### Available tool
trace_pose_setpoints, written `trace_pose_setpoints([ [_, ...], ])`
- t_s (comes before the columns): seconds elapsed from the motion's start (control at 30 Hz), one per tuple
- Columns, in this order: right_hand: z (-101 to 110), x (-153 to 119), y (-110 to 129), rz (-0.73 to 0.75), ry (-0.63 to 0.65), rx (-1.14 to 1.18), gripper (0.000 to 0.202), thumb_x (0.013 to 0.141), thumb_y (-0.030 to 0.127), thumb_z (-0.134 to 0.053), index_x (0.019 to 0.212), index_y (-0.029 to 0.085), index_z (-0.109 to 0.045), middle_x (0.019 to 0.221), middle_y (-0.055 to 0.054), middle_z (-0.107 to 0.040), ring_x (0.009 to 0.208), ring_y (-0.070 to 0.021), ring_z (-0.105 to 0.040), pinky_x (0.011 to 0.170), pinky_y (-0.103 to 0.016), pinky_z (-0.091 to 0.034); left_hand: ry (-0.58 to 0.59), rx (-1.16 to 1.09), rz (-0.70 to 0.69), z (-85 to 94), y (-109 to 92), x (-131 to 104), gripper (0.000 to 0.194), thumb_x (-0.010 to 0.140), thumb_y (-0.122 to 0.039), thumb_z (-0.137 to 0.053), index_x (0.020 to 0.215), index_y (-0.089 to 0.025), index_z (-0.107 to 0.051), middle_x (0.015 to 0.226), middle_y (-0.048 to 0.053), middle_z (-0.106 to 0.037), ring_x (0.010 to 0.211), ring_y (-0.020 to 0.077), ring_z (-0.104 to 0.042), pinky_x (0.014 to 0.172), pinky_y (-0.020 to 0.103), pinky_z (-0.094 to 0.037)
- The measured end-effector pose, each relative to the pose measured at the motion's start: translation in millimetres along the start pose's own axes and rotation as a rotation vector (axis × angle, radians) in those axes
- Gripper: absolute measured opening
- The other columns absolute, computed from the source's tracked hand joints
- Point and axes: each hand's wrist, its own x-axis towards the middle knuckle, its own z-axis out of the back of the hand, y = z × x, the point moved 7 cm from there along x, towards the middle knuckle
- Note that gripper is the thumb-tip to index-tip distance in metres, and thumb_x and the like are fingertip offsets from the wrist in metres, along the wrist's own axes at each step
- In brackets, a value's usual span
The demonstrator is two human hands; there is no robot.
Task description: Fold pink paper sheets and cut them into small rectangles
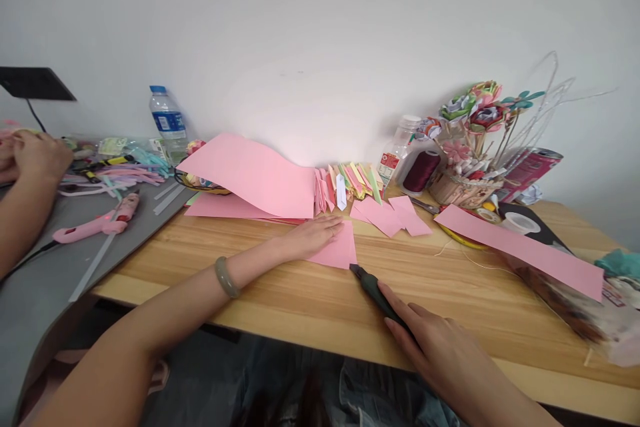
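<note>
Head view: your left hand (320, 233) lies flat with fingers extended on the pink paper (333, 255), pressing from above and grasping nothing. The paper rests on the wooden tabletop (300, 310), in front of you near the middle. Your right hand (435, 341) is closed around the dark handle of a cutter (379, 295); its tip is at the paper's near right corner, actual contact not discernible. A bracelet (227, 277) circles your left wrist. Beyond your left hand, large pink sheets (255, 177) lie stacked, the top one curling upward. Just right of them, note a row of folded papers (355, 183), with loose cut pieces (393, 217) in front. Farther right, against the wall side: a clear bottle (395, 153), a spool (421, 172) of dark purple thread and a basket (465, 188) of paper flowers. A pink strip (525, 250) lies obliquely to your right. At your left, on the grey tabletop (43, 297), a pink glue gun (107, 221) lies near fuzzy stems (120, 180); another person's hand (43, 157) is beyond, what it holds unclear.
</note>
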Motion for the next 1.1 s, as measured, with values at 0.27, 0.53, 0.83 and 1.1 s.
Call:
trace_pose_setpoints([
  [0.27, -0.7, -5.2, -6.5, -0.041, 0.063, -0.059, 0.051, 0.090, 0.032, -0.024, 0.138, 0.017, -0.035, 0.101, -0.013, -0.067, 0.074, -0.0275, -0.067, 0.062, -0.039, -0.052, -0.026, 0.031, -0.014, -0.9, 0.1, -0.8, 0.041, 0.096, -0.025, -0.029, 0.132, -0.008, -0.037, 0.141, 0.014, -0.033, 0.133, 0.0188, -0.024, 0.110, 0.035, -0.020],
  [0.53, -1.6, 5.1, -10.4, -0.068, 0.051, -0.053, 0.051, 0.090, 0.033, -0.026, 0.138, 0.018, -0.034, 0.102, -0.012, -0.067, 0.080, -0.0288, -0.066, 0.065, -0.041, -0.050, -0.020, 0.028, -0.007, -1.3, 0.6, 0.1, 0.041, 0.096, -0.026, -0.028, 0.132, -0.008, -0.037, 0.141, 0.014, -0.033, 0.133, 0.0187, -0.024, 0.110, 0.034, -0.021],
  [0.83, 7.8, 21.5, -7.4, -0.067, 0.084, -0.124, 0.050, 0.092, 0.031, -0.024, 0.139, 0.016, -0.032, 0.106, -0.014, -0.065, 0.081, -0.0274, -0.065, 0.065, -0.037, -0.047, -0.052, -0.005, -0.001, -1.3, 1.6, 0.3, 0.042, 0.096, -0.027, -0.028, 0.132, -0.007, -0.039, 0.140, 0.014, -0.034, 0.133, 0.0190, -0.025, 0.111, 0.034, -0.020],
  [1.1, 13.3, 50.0, -14.8, -0.089, 0.083, -0.103, 0.050, 0.092, 0.031, -0.025, 0.139, 0.017, -0.031, 0.110, -0.015, -0.063, 0.094, -0.0305, -0.061, 0.072, -0.040, -0.044, -0.008, 0.012, 0.021, -3.5, 2.8, 2.7, 0.042, 0.095, -0.027, -0.031, 0.131, -0.007, -0.039, 0.140, 0.014, -0.034, 0.132, 0.0201, -0.027, 0.110, 0.034, -0.021],
])
